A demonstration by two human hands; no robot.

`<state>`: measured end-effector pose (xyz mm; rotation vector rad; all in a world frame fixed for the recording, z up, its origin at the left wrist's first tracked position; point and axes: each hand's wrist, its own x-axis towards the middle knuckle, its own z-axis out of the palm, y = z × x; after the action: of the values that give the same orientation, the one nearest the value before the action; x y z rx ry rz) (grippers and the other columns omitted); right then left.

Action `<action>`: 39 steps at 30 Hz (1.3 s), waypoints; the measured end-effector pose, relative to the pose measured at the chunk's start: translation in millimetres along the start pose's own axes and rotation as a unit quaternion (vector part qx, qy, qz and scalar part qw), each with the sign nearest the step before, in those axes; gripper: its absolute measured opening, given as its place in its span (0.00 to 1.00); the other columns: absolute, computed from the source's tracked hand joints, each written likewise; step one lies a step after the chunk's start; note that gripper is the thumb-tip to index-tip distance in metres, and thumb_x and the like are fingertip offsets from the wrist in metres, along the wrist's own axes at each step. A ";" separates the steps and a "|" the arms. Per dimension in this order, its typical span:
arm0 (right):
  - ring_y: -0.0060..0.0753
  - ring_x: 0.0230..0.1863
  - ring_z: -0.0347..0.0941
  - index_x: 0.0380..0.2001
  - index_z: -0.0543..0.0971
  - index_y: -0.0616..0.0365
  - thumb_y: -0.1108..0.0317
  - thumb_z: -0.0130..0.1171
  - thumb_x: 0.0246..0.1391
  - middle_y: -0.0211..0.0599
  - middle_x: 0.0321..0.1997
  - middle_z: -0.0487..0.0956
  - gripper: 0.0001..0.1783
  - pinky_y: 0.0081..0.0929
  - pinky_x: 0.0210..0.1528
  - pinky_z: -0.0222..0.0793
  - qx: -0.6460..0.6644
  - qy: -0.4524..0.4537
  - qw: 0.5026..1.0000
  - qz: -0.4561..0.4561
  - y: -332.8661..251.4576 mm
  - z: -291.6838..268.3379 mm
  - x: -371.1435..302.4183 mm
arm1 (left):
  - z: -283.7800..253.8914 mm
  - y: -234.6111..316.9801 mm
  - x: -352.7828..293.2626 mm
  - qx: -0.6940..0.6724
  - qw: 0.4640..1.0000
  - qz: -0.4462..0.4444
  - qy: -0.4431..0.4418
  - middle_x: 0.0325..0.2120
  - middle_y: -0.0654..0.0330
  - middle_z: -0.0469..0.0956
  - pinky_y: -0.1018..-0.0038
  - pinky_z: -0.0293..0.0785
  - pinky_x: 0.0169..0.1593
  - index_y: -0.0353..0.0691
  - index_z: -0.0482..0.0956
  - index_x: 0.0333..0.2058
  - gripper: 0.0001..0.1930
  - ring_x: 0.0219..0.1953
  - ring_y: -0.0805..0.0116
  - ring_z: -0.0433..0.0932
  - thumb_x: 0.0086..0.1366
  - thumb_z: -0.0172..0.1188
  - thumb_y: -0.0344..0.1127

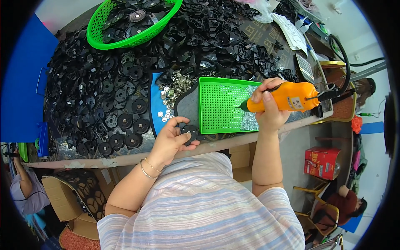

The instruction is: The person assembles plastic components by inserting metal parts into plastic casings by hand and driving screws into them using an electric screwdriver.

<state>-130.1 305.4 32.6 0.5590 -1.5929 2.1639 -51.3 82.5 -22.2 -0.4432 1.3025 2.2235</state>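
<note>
- Left hand point(166, 139): fingers curled round one black disc point(189, 132) with a metal centre, held at the near edge of the desk point(83, 163), just beside the tray's near left corner.
- Right hand point(271, 102): closed round an orange power screwdriver point(298, 96) with a green nose; its tip points left, above the tray.
- Green tray point(202, 104): rectangular, perforated; small silver screws point(248, 121) gathered mostly toward its right side.
- Grey mat point(189, 105): immediately left of the tray, with a blue section point(157, 123) at its left.
- Silver round fittings point(163, 109): loose cluster on the blue section.
- Further black discs point(133, 140): lying to the left.
- Black plastic parts point(208, 35): heaped across the far desk.
- Green basket point(95, 42): far left, filled with black parts.
- Red box point(320, 162): right, beyond the desk.
</note>
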 end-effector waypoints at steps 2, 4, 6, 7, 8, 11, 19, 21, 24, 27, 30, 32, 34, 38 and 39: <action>0.22 0.24 0.68 0.32 0.68 0.62 0.83 0.53 0.43 0.37 0.31 0.70 0.11 0.18 0.28 0.67 0.005 -0.005 1.000 -0.003 0.3 0.5 -0.4 | 0.2 1.1 -1.6 0.003 1.000 0.004 -0.001 0.33 0.56 0.71 0.77 0.79 0.33 0.36 0.61 0.49 0.20 0.32 0.63 0.78 0.57 0.48 0.19; 0.22 0.23 0.68 0.32 0.68 0.62 0.83 0.52 0.43 0.37 0.31 0.70 0.11 0.18 0.27 0.67 0.001 0.002 1.000 0.000 -0.1 1.7 -0.9 | 0.5 1.0 -2.3 0.006 1.000 0.008 -0.004 0.33 0.56 0.71 0.77 0.79 0.33 0.37 0.61 0.50 0.21 0.32 0.64 0.78 0.57 0.48 0.19; 0.22 0.23 0.68 0.32 0.68 0.62 0.83 0.52 0.43 0.37 0.30 0.70 0.10 0.18 0.27 0.67 -0.002 0.008 1.000 0.001 0.2 3.0 -0.9 | -0.1 -0.2 -1.7 0.006 1.000 0.023 -0.013 0.33 0.58 0.71 0.78 0.79 0.34 0.36 0.64 0.51 0.21 0.32 0.64 0.78 0.58 0.48 0.19; 0.22 0.23 0.68 0.31 0.68 0.62 0.83 0.52 0.43 0.37 0.30 0.70 0.10 0.18 0.27 0.67 -0.006 0.014 1.000 0.001 0.3 3.4 -0.6 | -1.0 -1.2 -1.2 0.006 1.000 0.023 -0.013 0.33 0.58 0.71 0.78 0.79 0.34 0.36 0.64 0.51 0.21 0.32 0.64 0.78 0.58 0.48 0.19; 0.22 0.23 0.68 0.31 0.68 0.62 0.83 0.52 0.43 0.37 0.30 0.70 0.10 0.18 0.27 0.67 -0.006 0.014 1.000 0.001 0.1 3.4 -0.1 | -2.2 -2.6 -0.6 0.007 1.000 0.022 -0.015 0.34 0.58 0.71 0.78 0.79 0.34 0.36 0.65 0.50 0.20 0.32 0.65 0.78 0.58 0.47 0.19; 0.22 0.23 0.68 0.31 0.68 0.62 0.83 0.52 0.43 0.37 0.30 0.70 0.10 0.18 0.27 0.67 -0.004 0.008 1.000 0.003 -0.3 3.7 0.5 | -2.8 -2.1 -0.8 0.002 1.000 0.020 -0.020 0.35 0.58 0.71 0.78 0.79 0.34 0.35 0.67 0.49 0.18 0.32 0.65 0.78 0.58 0.47 0.19; 0.22 0.22 0.67 0.32 0.67 0.61 0.83 0.52 0.44 0.35 0.26 0.69 0.10 0.18 0.27 0.66 0.004 0.006 1.000 0.015 -0.2 5.1 0.5 | -8.5 -7.7 -1.0 0.001 0.998 0.029 -0.051 0.41 0.57 0.70 0.75 0.78 0.41 0.36 0.65 0.51 0.23 0.36 0.64 0.77 0.54 0.48 0.14; 0.22 0.22 0.66 0.32 0.67 0.62 0.83 0.52 0.44 0.36 0.27 0.69 0.11 0.19 0.27 0.66 0.009 0.010 1.000 0.007 -4.5 6.2 1.9 | -10.3 -12.1 -0.4 0.005 0.991 0.096 -0.096 0.41 0.58 0.69 0.79 0.75 0.43 0.37 0.62 0.53 0.29 0.40 0.66 0.77 0.51 0.54 0.14; 0.26 0.22 0.66 0.34 0.66 0.62 0.80 0.51 0.45 0.40 0.30 0.68 0.10 0.22 0.27 0.67 0.065 0.004 0.998 -0.019 -15.9 9.2 2.3 | -8.4 -10.5 -2.5 0.056 0.991 0.087 -0.088 0.42 0.58 0.68 0.79 0.74 0.45 0.38 0.60 0.54 0.32 0.41 0.66 0.76 0.49 0.55 0.12; 0.28 0.22 0.67 0.33 0.66 0.62 0.74 0.55 0.46 0.41 0.30 0.68 0.11 0.23 0.25 0.67 0.121 -0.049 0.991 -0.023 -32.2 26.2 1.0 | -8.1 -11.7 -1.2 0.051 0.992 0.085 -0.083 0.42 0.58 0.68 0.80 0.74 0.44 0.38 0.60 0.54 0.32 0.41 0.67 0.76 0.49 0.54 0.12; 0.27 0.22 0.67 0.32 0.66 0.60 0.71 0.59 0.46 0.39 0.29 0.68 0.14 0.22 0.24 0.68 0.163 -0.088 0.983 0.013 -37.0 54.1 -15.5 | -6.9 -11.1 -0.6 0.044 0.993 0.075 -0.077 0.42 0.59 0.68 0.79 0.75 0.44 0.38 0.61 0.54 0.31 0.40 0.67 0.76 0.50 0.54 0.11; 0.26 0.23 0.68 0.32 0.66 0.59 0.73 0.59 0.44 0.39 0.29 0.68 0.13 0.20 0.25 0.68 0.178 -0.123 0.975 0.043 -33.8 66.9 -26.5 | -5.8 -11.1 0.3 0.050 0.993 0.073 -0.075 0.42 0.59 0.69 0.79 0.75 0.44 0.37 0.61 0.53 0.30 0.39 0.68 0.76 0.50 0.53 0.11; 0.26 0.26 0.68 0.31 0.67 0.58 0.78 0.57 0.40 0.38 0.29 0.69 0.13 0.18 0.28 0.67 0.133 -0.158 0.975 0.078 -35.5 72.2 -31.8 | -6.2 -13.5 0.6 0.049 0.993 0.085 -0.071 0.41 0.59 0.69 0.79 0.75 0.43 0.37 0.61 0.53 0.30 0.39 0.68 0.76 0.50 0.54 0.11; 0.28 0.22 0.68 0.31 0.66 0.58 0.68 0.61 0.45 0.37 0.30 0.67 0.15 0.26 0.26 0.68 0.064 -0.196 0.974 0.091 -25.5 79.6 -36.8 | -5.8 -11.8 -0.9 0.101 0.988 0.105 -0.052 0.40 0.59 0.70 0.80 0.75 0.42 0.36 0.62 0.52 0.29 0.37 0.69 0.77 0.50 0.54 0.12; 0.27 0.22 0.68 0.31 0.66 0.58 0.69 0.61 0.45 0.37 0.30 0.67 0.14 0.25 0.26 0.68 0.065 -0.202 0.973 0.085 -22.7 80.4 -36.8 | -4.8 -9.1 -1.9 0.100 0.988 0.106 -0.053 0.40 0.59 0.70 0.80 0.75 0.42 0.36 0.62 0.52 0.29 0.37 0.69 0.77 0.50 0.54 0.12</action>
<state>-80.3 231.7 53.1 0.9905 -1.7637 2.4086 -44.3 81.5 -30.0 -0.1150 1.5580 2.2204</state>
